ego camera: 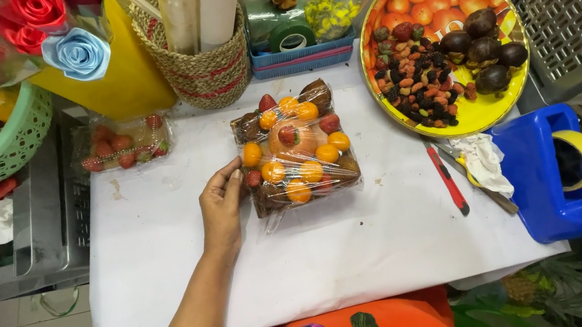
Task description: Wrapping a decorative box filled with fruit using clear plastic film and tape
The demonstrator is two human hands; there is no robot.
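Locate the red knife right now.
Head view: the red knife lies on the white table, right of the wrapped fruit tray, below the yellow plate, beside the blue tape dispenser.

I see a square fruit tray (295, 152) sealed in clear film at mid-table, my left hand (222, 205) touching its edge, and a small clear strawberry pack (124, 145) well left of it.

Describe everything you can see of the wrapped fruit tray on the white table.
The wrapped fruit tray is a squarish pack sealed in shiny clear film, holding small orange fruits, strawberries, dark brown fruits and one larger pale orange fruit in the middle. It lies flat on the white table, slightly askew. The left hand touches its left edge.
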